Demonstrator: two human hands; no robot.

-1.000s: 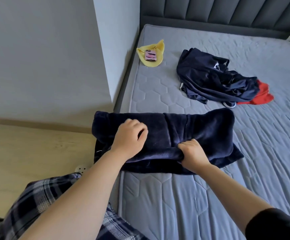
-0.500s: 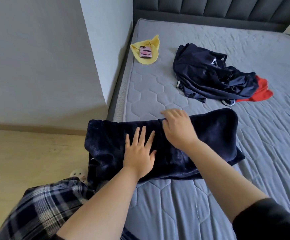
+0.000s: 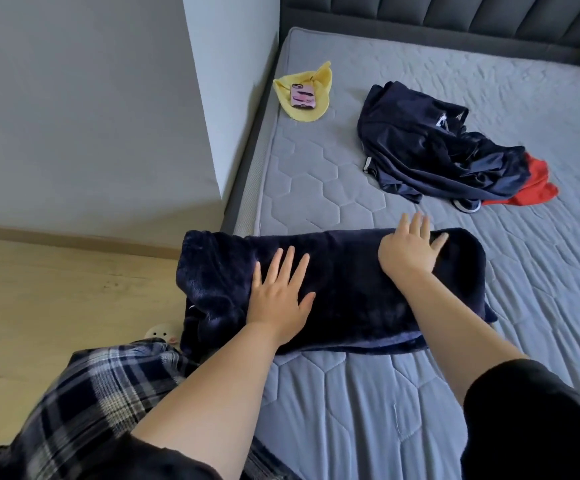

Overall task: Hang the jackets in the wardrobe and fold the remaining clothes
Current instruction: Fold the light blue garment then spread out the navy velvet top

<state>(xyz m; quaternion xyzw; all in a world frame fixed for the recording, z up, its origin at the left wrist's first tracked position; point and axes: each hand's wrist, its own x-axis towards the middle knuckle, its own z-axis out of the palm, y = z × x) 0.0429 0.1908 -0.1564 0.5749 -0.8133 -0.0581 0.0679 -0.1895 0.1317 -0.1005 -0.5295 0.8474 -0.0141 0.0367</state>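
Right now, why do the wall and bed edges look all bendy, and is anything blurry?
Head view: the wide-angle lens curves the wall corner and mattress edge; soft daylight, no glare; the fuzzy navy garment shows little detail; both hands look sharp.

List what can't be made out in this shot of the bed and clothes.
- Red garment, head view: mostly under the navy clothes pile; its type is unclear.
- Fleece garment: folded, left end hangs off the mattress; both flat hands, left hand and right hand, cover parts.
- Phone on the yellow cloth: too small to read.
- Wardrobe: out of frame.
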